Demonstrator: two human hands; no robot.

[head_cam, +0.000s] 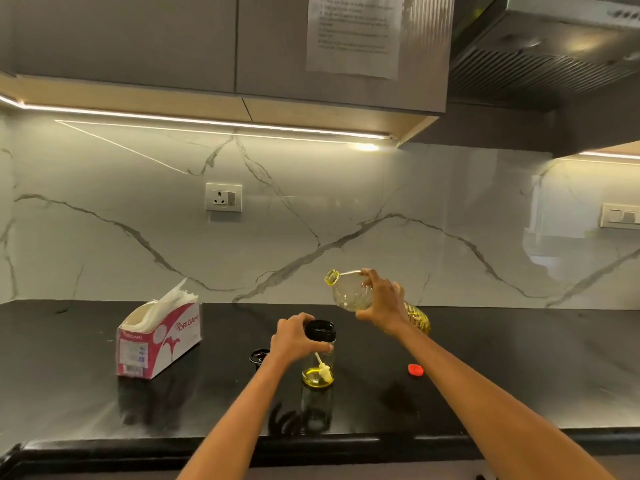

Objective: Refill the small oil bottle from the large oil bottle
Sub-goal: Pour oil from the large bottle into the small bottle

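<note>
The small oil bottle point(318, 370) is clear glass with a black top and stands upright on the black counter point(485, 358). A little yellow oil and a white tube show at its bottom. My left hand point(294, 337) grips its black top from the left. My right hand point(382, 303) holds the large clear oil bottle point(349, 294) tilted above and to the right, its open yellow-rimmed mouth pointing up-left, apart from the small bottle. Oil sits in the large bottle's lower end behind my wrist. A red cap point(415, 370) lies on the counter to the right.
A pink and white tissue box point(161, 341) stands on the counter to the left. A small black lid point(259, 356) lies just left of my left wrist. Behind the counter is the marble backsplash with a socket point(223, 197). The counter's front edge runs below.
</note>
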